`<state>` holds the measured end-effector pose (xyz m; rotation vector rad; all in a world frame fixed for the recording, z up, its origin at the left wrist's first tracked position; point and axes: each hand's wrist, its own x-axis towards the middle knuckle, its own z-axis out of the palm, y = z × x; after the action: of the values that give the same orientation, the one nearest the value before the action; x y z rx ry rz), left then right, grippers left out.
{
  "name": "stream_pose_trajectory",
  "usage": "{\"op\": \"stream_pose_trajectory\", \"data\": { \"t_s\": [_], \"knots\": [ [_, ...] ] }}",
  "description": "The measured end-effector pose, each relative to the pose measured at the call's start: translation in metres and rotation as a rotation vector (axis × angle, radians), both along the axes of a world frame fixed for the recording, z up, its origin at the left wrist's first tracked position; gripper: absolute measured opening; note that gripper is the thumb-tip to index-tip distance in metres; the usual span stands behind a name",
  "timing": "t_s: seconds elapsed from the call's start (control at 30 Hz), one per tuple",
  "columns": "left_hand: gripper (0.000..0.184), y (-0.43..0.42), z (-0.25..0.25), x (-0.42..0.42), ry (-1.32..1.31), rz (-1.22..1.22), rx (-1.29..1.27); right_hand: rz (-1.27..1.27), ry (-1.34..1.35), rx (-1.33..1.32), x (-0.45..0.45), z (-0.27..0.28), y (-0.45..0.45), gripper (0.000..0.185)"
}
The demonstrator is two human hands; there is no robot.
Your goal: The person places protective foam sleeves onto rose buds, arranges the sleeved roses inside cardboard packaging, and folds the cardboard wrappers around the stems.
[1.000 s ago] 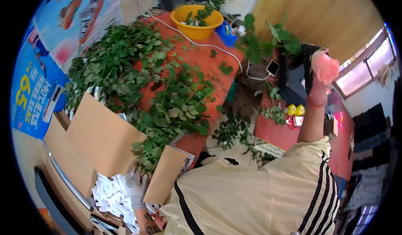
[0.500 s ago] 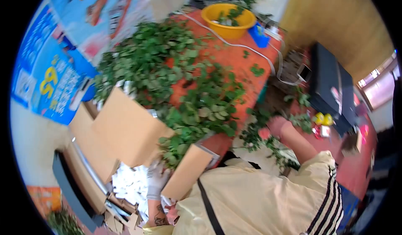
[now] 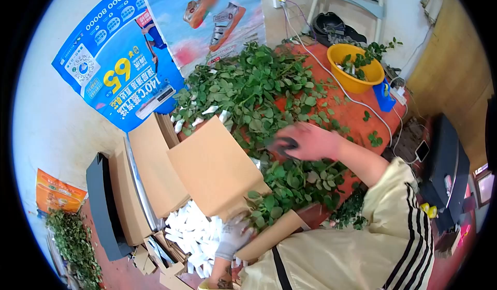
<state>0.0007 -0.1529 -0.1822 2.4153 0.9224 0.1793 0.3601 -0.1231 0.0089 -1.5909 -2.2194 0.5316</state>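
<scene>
My left hand, in a white glove, is low beside the white tubular pieces and the bent sheet of brown cardboard. Its fingers are curled at the base of a leafy rose bunch; what lies inside them is hidden. My right hand, in a pink glove, hovers over the leafy stems in the middle of the table. Motion blurs it, and a dark patch by its fingers cannot be made out. A large heap of leafy stems spreads behind.
A yellow basin with cut leaves stands at the back right of the red table. A white cable crosses that side. Stacked cardboard leans at the left, and a black box is at the far right.
My right hand has moved from the roses at the lower right to over the leaves at mid-table. My left hand stays low beside the cardboard. The view has shifted.
</scene>
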Motion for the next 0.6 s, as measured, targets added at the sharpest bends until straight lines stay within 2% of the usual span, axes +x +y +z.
{"op": "stream_pose_trajectory", "data": {
  "t_s": [0.1, 0.17, 0.2, 0.27, 0.3, 0.37, 0.43, 0.5, 0.53, 0.6],
  "knots": [
    [0.036, 0.000, 0.010, 0.005, -0.007, 0.024, 0.004, 0.051, 0.010, 0.162, -0.017, -0.057, 0.131, 0.026],
    [0.038, -0.001, 0.005, 0.002, -0.076, 0.034, -0.085, -0.045, -0.147, 0.123, -0.033, -0.092, 0.208, 0.028],
    [0.039, 0.000, 0.005, 0.003, -0.065, 0.009, -0.039, -0.031, -0.151, 0.136, -0.037, -0.118, 0.244, 0.028],
    [0.040, -0.004, -0.001, -0.002, -0.065, 0.013, -0.017, -0.065, -0.499, 0.216, -0.047, -0.165, 0.306, 0.031],
    [0.041, 0.000, -0.001, -0.001, -0.063, 0.000, -0.013, -0.060, -0.642, 0.153, -0.055, -0.170, 0.324, 0.032],
    [0.041, 0.002, 0.013, 0.006, -0.074, 0.030, -0.066, 0.025, -0.857, 0.059, -0.061, -0.168, 0.338, 0.033],
    [0.041, 0.003, 0.018, 0.009, -0.075, 0.050, -0.130, 0.000, -0.906, 0.132, -0.062, -0.163, 0.331, 0.033],
    [0.034, 0.003, 0.018, 0.009, -0.331, 0.048, 0.196, 0.020, -0.934, -0.047, -0.062, -0.151, 0.326, 0.029],
    [0.034, 0.003, 0.018, 0.009, -0.332, 0.046, 0.193, 0.019, -0.935, -0.051, -0.057, -0.155, 0.328, 0.029],
    [0.033, 0.004, 0.018, 0.010, -0.353, 0.042, 0.253, -0.001, -0.842, 0.316, -0.035, -0.160, 0.331, 0.023]
  ]
}}
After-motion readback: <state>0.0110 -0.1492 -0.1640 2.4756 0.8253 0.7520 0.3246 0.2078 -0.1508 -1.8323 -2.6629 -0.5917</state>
